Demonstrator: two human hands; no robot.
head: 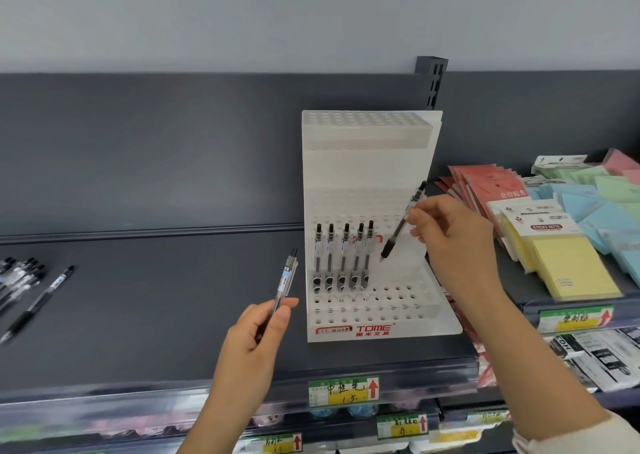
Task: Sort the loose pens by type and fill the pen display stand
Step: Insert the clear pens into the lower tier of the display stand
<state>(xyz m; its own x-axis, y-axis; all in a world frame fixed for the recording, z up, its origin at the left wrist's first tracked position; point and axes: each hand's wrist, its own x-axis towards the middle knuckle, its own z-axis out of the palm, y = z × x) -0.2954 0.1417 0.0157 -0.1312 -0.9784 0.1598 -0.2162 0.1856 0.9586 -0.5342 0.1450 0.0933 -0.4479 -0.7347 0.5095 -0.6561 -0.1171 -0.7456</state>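
Observation:
A white tiered pen display stand (370, 176) with rows of holes stands on the dark shelf. Several clear black-capped pens (343, 256) stand upright in its middle tier at the left. My right hand (453, 235) pinches a black-grip pen (401, 225), tilted, tip down just right of those pens, above the middle tier's holes. My left hand (256, 335) holds another clear pen (285, 280) upright, to the left of the stand. A pile of loose pens (24, 283) lies at the shelf's far left.
Sticky-note pads (568, 259) and red packets (481, 183) crowd the shelf right of the stand. Price labels (343, 389) line the shelf's front edge. A slotted upright (431, 82) rises behind the stand. Lower shelves hold more goods.

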